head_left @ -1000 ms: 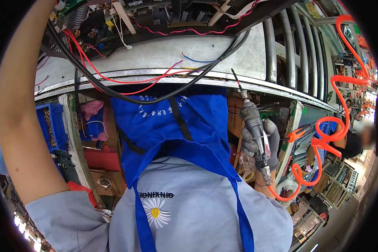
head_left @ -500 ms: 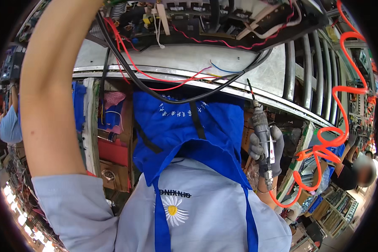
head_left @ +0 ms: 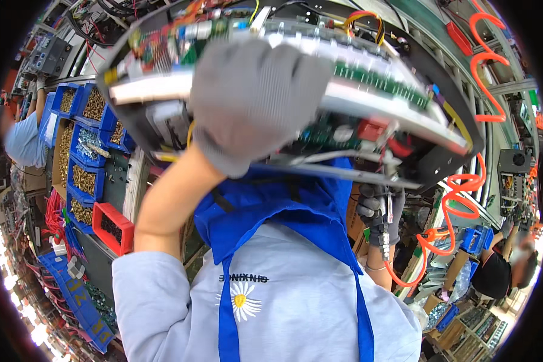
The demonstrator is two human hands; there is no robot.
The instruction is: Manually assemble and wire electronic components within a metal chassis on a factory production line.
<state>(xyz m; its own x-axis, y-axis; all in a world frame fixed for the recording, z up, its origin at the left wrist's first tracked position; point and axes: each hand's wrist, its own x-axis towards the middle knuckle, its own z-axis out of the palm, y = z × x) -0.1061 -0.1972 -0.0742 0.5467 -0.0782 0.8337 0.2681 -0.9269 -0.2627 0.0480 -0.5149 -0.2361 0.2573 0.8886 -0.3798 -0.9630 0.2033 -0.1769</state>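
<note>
In a grey glove, my left hand (head_left: 256, 99) is closed over a pale bar (head_left: 154, 89) that runs across a black electronics chassis (head_left: 455, 136). The chassis stands tilted in front of my chest, with green circuit boards (head_left: 380, 84) and coloured wires on it. Motion blurs the glove and part of the bar. My right hand (head_left: 368, 208), also gloved, grips a pneumatic screwdriver (head_left: 385, 241) at the chassis's lower right edge. The front of the tool is partly hidden by the chassis, so I cannot tell whether its bit touches anything.
An orange coiled air hose (head_left: 449, 241) runs from the screwdriver up the right side. Blue bins (head_left: 83, 181) of screws and a red bin (head_left: 111, 229) stand at left. A metal roller line (head_left: 485, 160) lies beyond the chassis. Co-workers (head_left: 27, 142) are at both sides.
The chassis has come nearer and tilted up, over the bench edge. My left hand has come into view on its bar. The bins at left now show; the right hand still holds the screwdriver.
</note>
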